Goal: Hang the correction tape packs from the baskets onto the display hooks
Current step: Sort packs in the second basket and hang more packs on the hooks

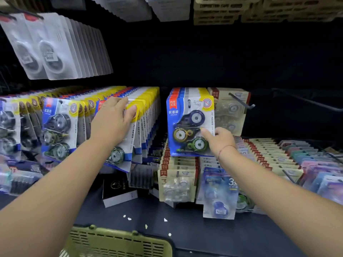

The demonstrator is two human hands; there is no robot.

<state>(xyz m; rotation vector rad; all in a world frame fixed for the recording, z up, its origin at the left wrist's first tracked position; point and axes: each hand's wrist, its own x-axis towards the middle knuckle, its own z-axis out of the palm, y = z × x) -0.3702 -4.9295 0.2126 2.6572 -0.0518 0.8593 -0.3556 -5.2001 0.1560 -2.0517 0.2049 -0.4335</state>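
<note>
shelf: dark shelf (204, 238) | on it: black box (118, 190), white scraps (128, 217) | near edge: olive basket (118, 242)

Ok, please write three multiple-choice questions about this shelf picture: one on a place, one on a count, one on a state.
1. Where is the olive-green slotted plastic basket?
A) at the bottom edge of the view
B) on a top hook
C) among the pastel packs at right

2. How many tape dispensers show in the blue blister pack with the red label?
A) two
B) three
C) five

3. What is the right hand doing?
A) resting flat on the shelf
B) lifting the basket
C) pinching the blue pack's lower right edge

Answers:
1 A: only its rim and slots show, lowest in the frame.
2 B: one blue, one yellow, one green.
3 C: its thumb lies on the pack's front.
</note>
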